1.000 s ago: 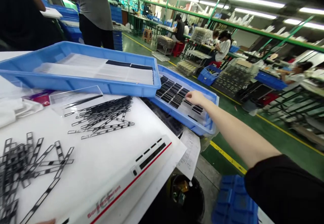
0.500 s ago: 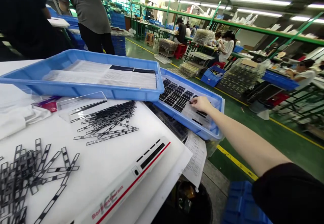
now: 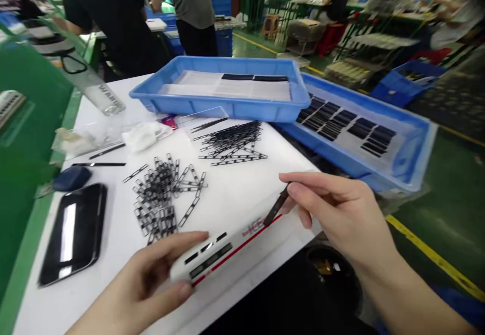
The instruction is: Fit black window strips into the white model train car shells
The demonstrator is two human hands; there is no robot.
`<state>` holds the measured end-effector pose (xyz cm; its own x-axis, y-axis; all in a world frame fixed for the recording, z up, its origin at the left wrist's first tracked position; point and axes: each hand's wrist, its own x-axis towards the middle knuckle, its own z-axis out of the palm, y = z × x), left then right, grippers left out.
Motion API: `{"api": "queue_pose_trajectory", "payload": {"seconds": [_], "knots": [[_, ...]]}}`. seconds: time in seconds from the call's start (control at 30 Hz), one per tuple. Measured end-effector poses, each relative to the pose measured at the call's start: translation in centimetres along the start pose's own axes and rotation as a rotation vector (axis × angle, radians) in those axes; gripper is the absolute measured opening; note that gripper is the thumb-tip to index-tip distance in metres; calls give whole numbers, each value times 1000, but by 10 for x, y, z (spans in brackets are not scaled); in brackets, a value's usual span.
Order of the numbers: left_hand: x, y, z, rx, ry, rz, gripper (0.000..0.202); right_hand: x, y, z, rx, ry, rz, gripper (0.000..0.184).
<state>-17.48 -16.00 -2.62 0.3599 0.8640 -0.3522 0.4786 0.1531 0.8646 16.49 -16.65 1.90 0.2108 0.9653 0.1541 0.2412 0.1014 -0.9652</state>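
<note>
My left hand (image 3: 151, 277) grips the rounded near end of a white model train car shell (image 3: 242, 241) with a red stripe and dark window openings. Between the thumb and fingers of my right hand (image 3: 333, 203) is a narrow dark strip (image 3: 277, 204), slanting down over the lettered side of the shell. Whether the strip touches the shell, I cannot tell. Left of the shell lies a loose pile of black slotted frames (image 3: 161, 188), and a second pile of frames (image 3: 235, 140) lies farther back. Dark strips in rows lie in the right blue tray (image 3: 401, 173).
Another blue tray (image 3: 223, 107) with white sheets and dark strips stands at the table's back. A phone (image 3: 74, 234), a dark blue rounded object (image 3: 71, 178), tweezers (image 3: 209, 125), a white cloth (image 3: 146, 135) and a clear bottle (image 3: 100, 92) are on the table. People work beyond.
My right hand has come back from the right blue tray to the train car shell with a dark strip. My left hand has come into view on the shell. The view has swung left.
</note>
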Motion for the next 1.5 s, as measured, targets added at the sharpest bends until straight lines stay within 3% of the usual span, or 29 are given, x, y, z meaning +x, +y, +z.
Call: {"api": "queue_pose_trajectory", "payload": {"seconds": [0.17,0.3,0.47,0.93,1.17,1.33,1.43,1.5], "knots": [[9,24,3,-102,-127,79,52,-26,-3,42,90,28,97,9],[12,26,2,-122,-139,77,54,-38,0,58,53,-42,116,6],[12,23,6,-177,-151,69,54,-52,1,69,-131,24,123,6],[13,28,13,-280,-161,75,42,-52,0,73,-305,-80,55,8],[15,32,24,-258,-51,64,36,-46,-3,75,-349,-152,-8,7],[13,32,28,-230,11,98,30,-40,-6,73,-394,-173,-1,34],[12,31,30,-289,35,107,27,-44,-5,74,-392,-151,-40,33],[10,30,32,-335,85,121,27,-50,-3,76,-328,-72,-66,23]]}}
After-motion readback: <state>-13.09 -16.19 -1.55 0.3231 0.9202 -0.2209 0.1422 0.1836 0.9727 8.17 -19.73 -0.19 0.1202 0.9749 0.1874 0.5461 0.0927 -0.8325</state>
